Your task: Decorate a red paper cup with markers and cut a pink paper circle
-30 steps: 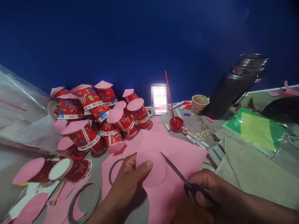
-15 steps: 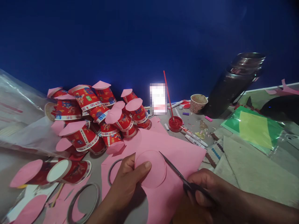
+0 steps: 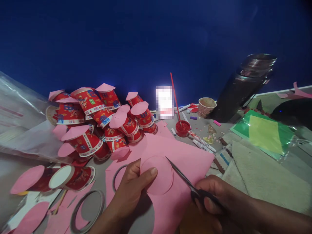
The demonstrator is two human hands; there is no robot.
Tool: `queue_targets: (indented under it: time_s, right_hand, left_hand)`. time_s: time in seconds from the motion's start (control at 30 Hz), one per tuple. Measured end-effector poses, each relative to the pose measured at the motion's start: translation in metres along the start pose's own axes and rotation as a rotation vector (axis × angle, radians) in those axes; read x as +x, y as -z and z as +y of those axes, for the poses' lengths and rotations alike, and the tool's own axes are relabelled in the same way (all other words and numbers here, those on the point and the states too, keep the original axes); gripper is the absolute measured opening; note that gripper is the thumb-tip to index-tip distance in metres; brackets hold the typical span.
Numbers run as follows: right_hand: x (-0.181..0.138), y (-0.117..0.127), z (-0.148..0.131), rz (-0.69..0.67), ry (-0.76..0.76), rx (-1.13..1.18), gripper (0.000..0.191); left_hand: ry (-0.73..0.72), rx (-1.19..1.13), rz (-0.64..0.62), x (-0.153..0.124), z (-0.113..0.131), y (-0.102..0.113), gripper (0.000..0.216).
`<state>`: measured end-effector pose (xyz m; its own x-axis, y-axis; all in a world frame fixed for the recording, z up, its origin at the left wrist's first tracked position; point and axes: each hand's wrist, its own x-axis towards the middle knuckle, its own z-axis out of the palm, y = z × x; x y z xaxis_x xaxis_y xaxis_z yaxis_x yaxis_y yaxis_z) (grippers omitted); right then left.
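Observation:
My left hand (image 3: 135,183) pinches a round pink paper disc (image 3: 159,180) by its left side, thumb on top. A second edge shows along the disc's right rim, perhaps another layer beneath. In my right hand (image 3: 216,195) are black-handled scissors (image 3: 186,182), their blades nearly closed and pointing up and left beside the disc's upper right edge. Under both lies a large pink paper sheet (image 3: 180,154) with a curved cut-out at its lower left. A grey ring (image 3: 117,177) is partly hidden behind my left hand.
Red printed paper cups (image 3: 89,102) with pink paper cones are piled at the left. Another grey ring (image 3: 73,216) lies front left. Beyond the sheet stand a red paint pot (image 3: 182,131), a paper cup (image 3: 207,107) and a dark flask (image 3: 234,92). A cloth (image 3: 263,175) lies right.
The view has shifted very slightly. Both hands, the disc and the scissors keep nearly the same positions.

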<state>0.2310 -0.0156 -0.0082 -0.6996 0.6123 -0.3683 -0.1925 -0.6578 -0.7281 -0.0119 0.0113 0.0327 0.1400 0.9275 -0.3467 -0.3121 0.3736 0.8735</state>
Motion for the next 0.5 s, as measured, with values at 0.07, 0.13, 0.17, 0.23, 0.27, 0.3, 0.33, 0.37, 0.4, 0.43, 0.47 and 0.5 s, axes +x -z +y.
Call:
queue_targets:
  time_s: [0.07, 0.13, 0.17, 0.23, 0.27, 0.3, 0.33, 0.37, 0.4, 0.43, 0.47, 0.5]
  right_hand:
    - [0.0002, -0.0002, 0.0001, -0.001, -0.001, 0.019, 0.071]
    - [0.0003, -0.0003, 0.0004, -0.002, -0.012, 0.028, 0.069]
    - [0.0003, -0.0002, 0.0005, -0.001, -0.011, 0.030, 0.068]
    - [0.0004, 0.0000, 0.0006, -0.005, -0.007, 0.024, 0.067]
    - [0.0005, -0.0001, 0.0004, -0.003, -0.008, 0.019, 0.067]
    - [0.0007, -0.0004, -0.0002, 0.002, -0.013, 0.015, 0.068]
    - [0.0009, -0.0009, -0.0010, 0.014, -0.023, 0.012, 0.068]
    - [0.0010, -0.0017, -0.0020, 0.025, -0.037, 0.010, 0.069]
    - [0.0011, -0.0027, -0.0031, 0.034, -0.048, 0.010, 0.069]
    - [0.0011, -0.0037, -0.0042, 0.044, -0.055, 0.007, 0.069]
    - [0.0010, -0.0048, -0.0052, 0.053, -0.056, -0.002, 0.069]
    - [0.0008, -0.0057, -0.0060, 0.062, -0.056, -0.016, 0.069]
  left_hand:
    - [-0.008, 0.010, 0.018, -0.0005, -0.0003, -0.0003, 0.028]
    - [-0.011, 0.018, 0.030, -0.0006, -0.0001, -0.0002, 0.029]
    - [-0.010, 0.017, 0.033, -0.0006, 0.0002, -0.0001, 0.029]
    - [-0.004, 0.005, 0.038, -0.0005, 0.0013, -0.0001, 0.029]
    - [0.000, -0.001, 0.038, -0.0005, 0.0019, -0.0003, 0.029]
    - [0.003, -0.004, 0.038, -0.0007, 0.0026, -0.0008, 0.029]
    - [0.005, -0.006, 0.039, -0.0010, 0.0031, -0.0013, 0.029]
    - [0.005, -0.011, 0.042, -0.0015, 0.0035, -0.0020, 0.029]
    - [0.002, -0.018, 0.050, -0.0020, 0.0036, -0.0027, 0.029]
    - [0.000, -0.029, 0.061, -0.0025, 0.0036, -0.0033, 0.029]
    - [-0.002, -0.039, 0.073, -0.0029, 0.0035, -0.0037, 0.029]
    - [-0.001, -0.045, 0.079, -0.0032, 0.0033, -0.0038, 0.029]
